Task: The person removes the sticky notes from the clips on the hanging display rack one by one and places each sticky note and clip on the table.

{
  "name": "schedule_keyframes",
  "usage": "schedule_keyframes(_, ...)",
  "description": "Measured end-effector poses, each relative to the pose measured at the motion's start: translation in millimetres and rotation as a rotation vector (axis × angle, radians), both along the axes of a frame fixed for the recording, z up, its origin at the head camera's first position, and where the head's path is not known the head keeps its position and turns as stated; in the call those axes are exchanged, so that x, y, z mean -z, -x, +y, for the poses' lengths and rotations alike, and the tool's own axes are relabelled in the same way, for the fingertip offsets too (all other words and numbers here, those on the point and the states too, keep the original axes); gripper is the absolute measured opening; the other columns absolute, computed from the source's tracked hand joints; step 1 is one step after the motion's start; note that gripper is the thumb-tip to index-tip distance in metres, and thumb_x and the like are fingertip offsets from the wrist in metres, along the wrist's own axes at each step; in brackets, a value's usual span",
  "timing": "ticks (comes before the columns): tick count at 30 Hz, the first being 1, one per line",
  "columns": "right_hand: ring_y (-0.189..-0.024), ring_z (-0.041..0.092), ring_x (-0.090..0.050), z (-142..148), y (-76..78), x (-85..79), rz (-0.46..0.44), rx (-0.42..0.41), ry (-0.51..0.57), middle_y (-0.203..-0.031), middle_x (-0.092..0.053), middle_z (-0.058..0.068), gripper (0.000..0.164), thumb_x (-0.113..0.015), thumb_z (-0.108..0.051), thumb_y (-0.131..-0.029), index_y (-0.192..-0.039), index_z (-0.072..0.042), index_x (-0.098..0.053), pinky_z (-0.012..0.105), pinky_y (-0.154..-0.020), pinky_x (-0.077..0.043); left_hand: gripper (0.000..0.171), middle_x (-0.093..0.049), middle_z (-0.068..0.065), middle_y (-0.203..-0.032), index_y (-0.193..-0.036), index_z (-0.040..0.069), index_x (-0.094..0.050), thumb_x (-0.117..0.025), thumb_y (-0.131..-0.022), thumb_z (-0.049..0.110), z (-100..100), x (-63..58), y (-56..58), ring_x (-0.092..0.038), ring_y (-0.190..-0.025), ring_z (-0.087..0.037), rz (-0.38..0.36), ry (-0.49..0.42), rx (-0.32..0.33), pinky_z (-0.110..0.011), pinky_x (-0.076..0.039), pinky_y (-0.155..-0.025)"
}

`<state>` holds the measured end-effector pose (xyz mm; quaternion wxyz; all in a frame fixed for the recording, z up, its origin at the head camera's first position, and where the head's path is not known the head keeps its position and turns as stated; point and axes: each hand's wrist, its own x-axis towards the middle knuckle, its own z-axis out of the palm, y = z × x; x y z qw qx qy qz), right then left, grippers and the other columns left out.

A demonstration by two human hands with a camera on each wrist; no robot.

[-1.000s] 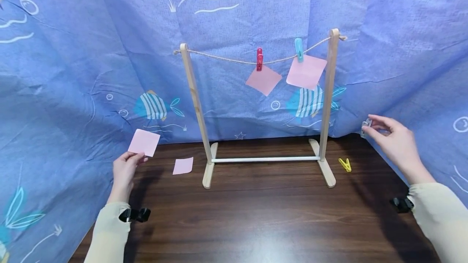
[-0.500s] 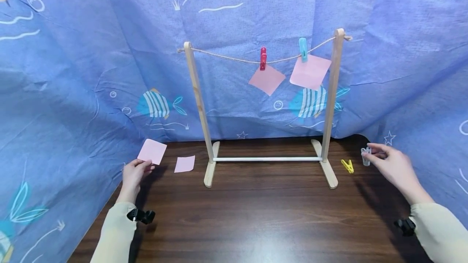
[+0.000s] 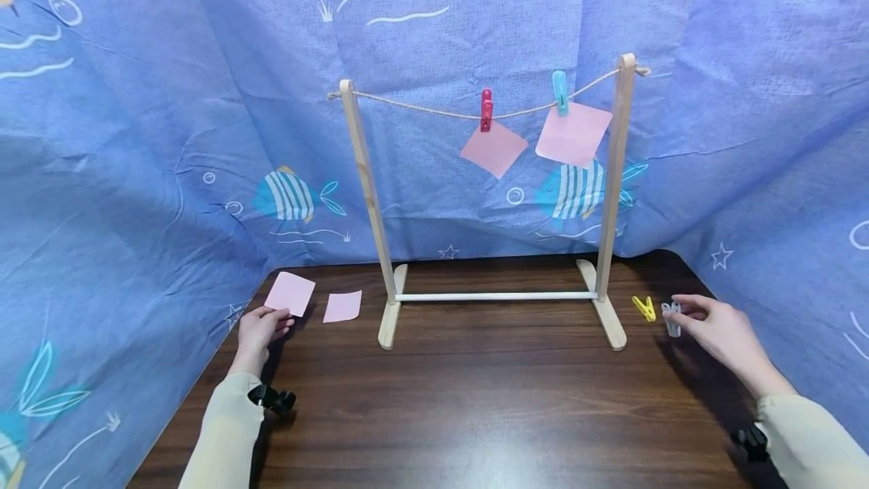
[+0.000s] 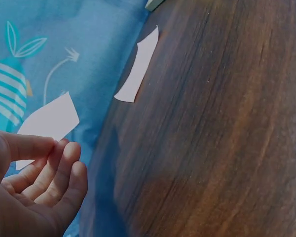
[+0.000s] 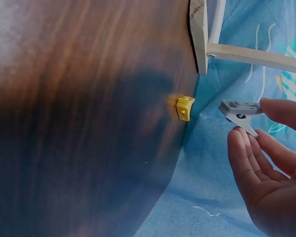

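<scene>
My left hand (image 3: pixel 260 332) pinches a pink square paper (image 3: pixel 290 293) by its near edge, thumb against fingers, at the table's left side. In the left wrist view that paper (image 4: pixel 52 118) is tilted up from the fingertips. A second pink paper (image 3: pixel 342 306) lies on the table just right of it, its edges curling slightly. At the far right my right hand (image 3: pixel 721 330) holds a clear grey clothespin (image 3: pixel 671 320) between thumb and fingers. The right wrist view shows the clothespin (image 5: pixel 240 112) gripped by its handle ends. Close beside it, a yellow clothespin (image 3: pixel 644 309) rests on the table.
A wooden rack (image 3: pixel 616 187) stands at the back, a string (image 3: pixel 414 106) tied between its posts. Red (image 3: pixel 486 110) and light blue (image 3: pixel 560 93) clothespins hold two pink papers on the string. Behind hangs a blue fish-patterned cloth (image 3: pixel 434 36).
Both hands have come down toward the table: the left with its paper, slightly rightward, the right with the clear clothespin, to beside the yellow one. The hanging papers stay put.
</scene>
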<state>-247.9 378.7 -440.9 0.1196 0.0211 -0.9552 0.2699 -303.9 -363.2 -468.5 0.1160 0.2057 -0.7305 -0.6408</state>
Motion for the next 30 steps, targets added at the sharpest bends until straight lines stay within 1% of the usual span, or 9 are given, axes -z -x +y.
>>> schedule_keyframes(3, -0.091, 0.040, -0.068, 1.8, 0.5, 1.1, -0.073, -0.022, -0.008, -0.099, -0.073, 0.023, 0.053, -0.067, -0.037, -0.097, -0.125, 0.008, -0.063, 0.045, -0.070, -0.052, 0.013, -0.068, 0.001, -0.069, -0.104, -0.012, -0.058, -0.059, -0.096, -0.001, -0.2, 2.3, 2.2, -0.067, -0.060, -0.006, -0.014, -0.003, 0.004, -0.020, -0.059, -0.059)
schedule_keyframes(6, -0.094, 0.042, -0.067, 3.0, 0.9, 3.7, -0.112, -0.042, -0.019, -0.100, -0.073, 0.024, 0.053, -0.068, -0.037, -0.096, -0.122, 0.009, -0.064, 0.051, -0.075, -0.052, 0.010, -0.068, 0.000, -0.067, -0.101, -0.012, -0.059, -0.058, -0.095, -0.004, -1.1, 5.4, 3.8, -0.067, -0.058, -0.006, -0.030, -0.027, 0.008, -0.020, -0.058, -0.058)
schedule_keyframes(9, -0.093, 0.042, -0.067, 3.5, 0.3, 7.1, -0.118, -0.056, -0.033, -0.101, -0.072, 0.025, 0.052, -0.069, -0.036, -0.095, -0.120, 0.009, -0.066, 0.051, -0.075, -0.052, 0.008, -0.068, -0.001, -0.067, -0.100, -0.011, -0.059, -0.057, -0.094, -0.005, -2.5, 8.5, 4.4, -0.067, -0.057, -0.007, -0.045, -0.057, 0.002, -0.020, -0.059, -0.058)
schedule_keyframes(13, -0.091, 0.038, -0.066, 3.8, -1.0, 11.9, -0.128, -0.076, -0.049, -0.101, -0.072, 0.023, 0.048, -0.070, -0.035, -0.094, -0.117, 0.007, -0.068, 0.048, -0.074, -0.052, 0.009, -0.068, -0.002, -0.067, -0.101, -0.012, -0.058, -0.057, -0.094, -0.006, -3.4, 10.2, 5.3, -0.068, -0.057, -0.008, -0.054, -0.076, -0.029, -0.021, -0.059, -0.058)
schedule_keyframes(17, -0.085, 0.027, -0.065, 3.1, -2.3, 16.3, -0.144, -0.084, -0.046, -0.096, -0.073, 0.016, 0.046, -0.071, -0.034, -0.093, -0.115, 0.007, -0.069, 0.043, -0.073, -0.051, 0.012, -0.068, -0.003, -0.066, -0.102, -0.014, -0.060, -0.058, -0.093, -0.006, -4.1, 11.8, 9.2, -0.067, -0.056, -0.008, -0.049, -0.060, -0.062, -0.021, -0.059, -0.056)
schedule_keyframes(20, -0.076, 0.020, -0.063, 2.3, -2.4, 18.6, -0.170, -0.076, -0.034, -0.091, -0.072, 0.010, 0.048, -0.072, -0.033, -0.092, -0.115, 0.009, -0.068, 0.038, -0.069, -0.049, 0.017, -0.068, -0.002, -0.064, -0.104, -0.017, -0.062, -0.058, -0.092, -0.006, -4.9, 13.7, 11.8, -0.066, -0.054, -0.007, -0.056, -0.046, -0.081, -0.020, -0.058, -0.055)
schedule_keyframes(23, -0.067, 0.017, -0.061, 1.6, -2.0, 19.6, -0.225, -0.064, -0.006, -0.082, -0.069, 0.005, 0.053, -0.072, -0.035, -0.093, -0.118, 0.011, -0.065, 0.033, -0.061, -0.046, 0.020, -0.067, -0.002, -0.063, -0.107, -0.019, -0.062, -0.058, -0.092, -0.006, -5.9, 14.8, 12.7, -0.066, -0.054, -0.007, -0.070, -0.053, -0.088, -0.020, -0.058, -0.054)
schedule_keyframes(27, -0.062, 0.016, -0.060, 1.3, -1.3, 20.9, -0.280, -0.054, 0.014, -0.067, -0.064, -0.001, 0.054, -0.071, -0.036, -0.093, -0.118, 0.012, -0.063, 0.031, -0.056, -0.043, 0.020, -0.067, -0.002, -0.061, -0.107, -0.020, -0.061, -0.057, -0.092, -0.007, -6.2, 14.6, 12.9, -0.066, -0.053, -0.007, -0.082, -0.065, -0.082, -0.020, -0.058, -0.055)
schedule_keyframes(30, -0.061, 0.016, -0.059, 1.4, -0.6, 22.2, -0.290, -0.055, 0.006, -0.063, -0.061, -0.002, 0.053, -0.071, -0.036, -0.093, -0.117, 0.011, -0.065, 0.031, -0.057, -0.042, 0.018, -0.067, -0.003, -0.060, -0.105, -0.018, -0.061, -0.057, -0.091, -0.007, -5.6, 14.2, 12.9, -0.066, -0.053, -0.007, -0.091, -0.061, -0.082, -0.020, -0.058, -0.056)
